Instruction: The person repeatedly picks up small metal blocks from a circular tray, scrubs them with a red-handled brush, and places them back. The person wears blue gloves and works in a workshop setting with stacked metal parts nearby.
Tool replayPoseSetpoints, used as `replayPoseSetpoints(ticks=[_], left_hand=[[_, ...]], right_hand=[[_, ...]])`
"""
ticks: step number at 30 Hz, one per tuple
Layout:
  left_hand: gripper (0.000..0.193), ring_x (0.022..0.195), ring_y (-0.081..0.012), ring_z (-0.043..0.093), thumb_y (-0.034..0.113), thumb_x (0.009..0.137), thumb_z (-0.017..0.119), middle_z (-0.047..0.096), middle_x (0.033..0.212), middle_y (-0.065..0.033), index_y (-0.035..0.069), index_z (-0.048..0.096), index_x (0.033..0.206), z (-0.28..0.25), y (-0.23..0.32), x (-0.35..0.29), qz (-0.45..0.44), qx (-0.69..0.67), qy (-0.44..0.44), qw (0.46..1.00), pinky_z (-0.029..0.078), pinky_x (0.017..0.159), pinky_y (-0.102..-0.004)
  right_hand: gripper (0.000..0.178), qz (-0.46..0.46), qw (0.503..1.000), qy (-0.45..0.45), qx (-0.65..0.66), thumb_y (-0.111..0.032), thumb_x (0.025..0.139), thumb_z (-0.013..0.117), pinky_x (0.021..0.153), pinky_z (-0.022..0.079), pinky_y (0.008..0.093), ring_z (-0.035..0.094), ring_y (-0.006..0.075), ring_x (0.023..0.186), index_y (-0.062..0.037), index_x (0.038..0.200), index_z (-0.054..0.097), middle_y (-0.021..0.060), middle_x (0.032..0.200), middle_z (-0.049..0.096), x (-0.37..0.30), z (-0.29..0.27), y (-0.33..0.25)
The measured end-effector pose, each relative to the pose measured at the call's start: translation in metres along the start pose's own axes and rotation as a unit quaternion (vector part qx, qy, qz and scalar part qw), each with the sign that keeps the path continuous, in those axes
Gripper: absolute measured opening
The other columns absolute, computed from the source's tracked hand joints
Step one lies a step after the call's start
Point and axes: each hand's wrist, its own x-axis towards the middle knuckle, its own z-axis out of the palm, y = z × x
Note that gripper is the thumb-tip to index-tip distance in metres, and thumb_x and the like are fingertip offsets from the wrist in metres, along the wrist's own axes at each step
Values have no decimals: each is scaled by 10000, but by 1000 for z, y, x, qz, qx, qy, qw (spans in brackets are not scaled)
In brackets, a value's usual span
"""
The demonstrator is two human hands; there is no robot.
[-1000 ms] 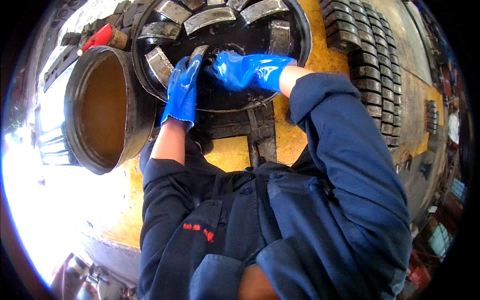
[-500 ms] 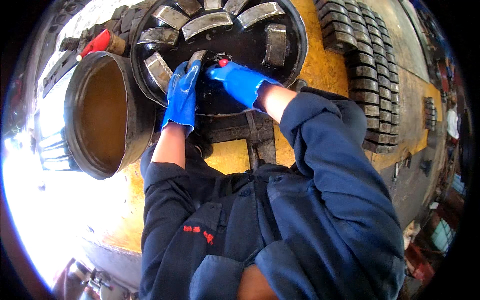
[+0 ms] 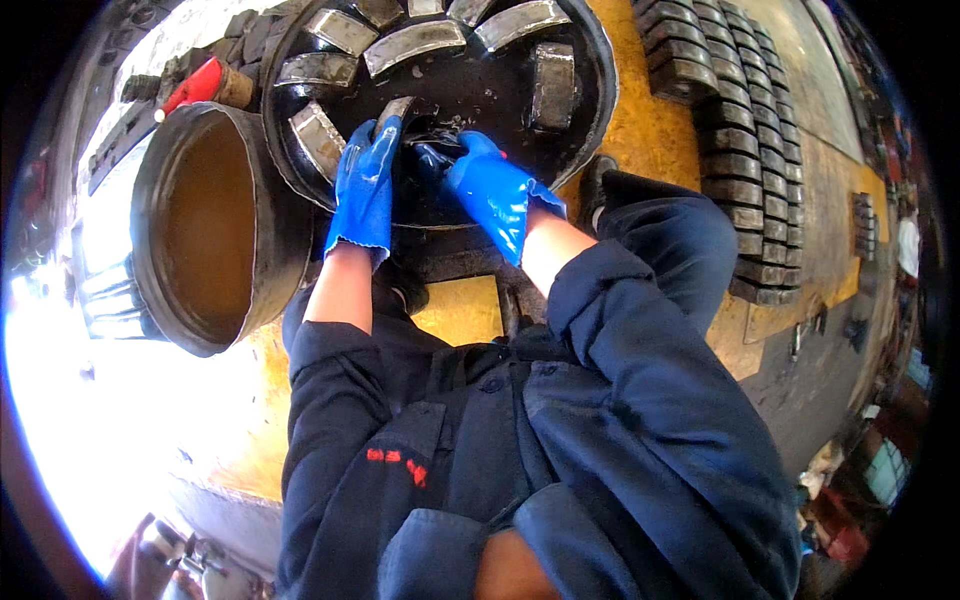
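Both hands wear blue rubber gloves over a wide round black pan (image 3: 606, 100) of dark liquid. My left hand (image 3: 365, 185) is closed around a curved metal block (image 3: 396, 108), whose grey upper end shows above the fingers. Close to its right, my right hand (image 3: 487, 185) is closed with the fingertips toward that block. A small red bit (image 3: 503, 155) shows at the right glove's edge; what this hand holds is mostly hidden. Wet curved metal blocks like this one (image 3: 415, 48) sit around the pan's far and side edges, and another (image 3: 553, 88) stands at the right.
A metal drum (image 3: 280, 240) with brownish contents stands left of the pan. Beyond it lie a red object (image 3: 195, 88) and dark blocks. Rows of stacked curved blocks (image 3: 735, 165) stand on the right, on yellowish boards (image 3: 650, 120). My knee (image 3: 680, 225) is beside the pan.
My right hand has shifted slightly right and toward me, its wrist turning; the red bit is now mostly covered. My left hand keeps its hold on the block. My right knee shows more.
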Motion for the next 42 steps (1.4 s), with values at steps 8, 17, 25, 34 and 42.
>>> replayPoseSetpoints(ticks=[8,17,25,34,42], left_hand=[[393,1377,-415,562,167,1106,504,609,1454,-258,85,614,1474,8,5,4,79,74,-3,994,430,1192,-456],[500,1455,-435,475,387,1122,492,529,1533,-287,96,574,1520,8,-9,3,-35,-30,-17,999,366,1229,-458],[436,1460,-405,483,226,1122,465,525,1542,-275,87,572,1522,15,1,1,-3,-48,6,999,361,1242,-470],[450,1472,-381,476,292,1144,443,515,1570,-241,86,575,1521,10,-12,-1,15,9,4,1000,348,1252,-458],[436,1438,-391,509,238,1131,458,551,1526,-253,75,569,1520,17,-13,7,36,-5,-2,999,375,1233,-464]], right_hand=[[321,-72,959,-158,-224,-308,1045,603,827,572,375,717,212,909,-64,1179,763,117,1079,783,56,-23,2],[366,-336,571,-289,-691,-421,957,645,812,567,516,725,409,924,-93,1081,746,206,975,765,41,7,-44],[487,-541,390,-420,-615,-219,852,692,701,554,523,674,413,836,-11,1289,641,196,959,691,54,-15,-69],[367,-306,528,-293,-736,-321,990,563,882,580,542,728,440,1009,-80,1216,724,240,1120,753,27,7,-64],[404,-38,852,-178,-491,-283,988,670,1000,558,433,733,313,1104,-129,1360,706,161,1287,746,56,9,-33]])
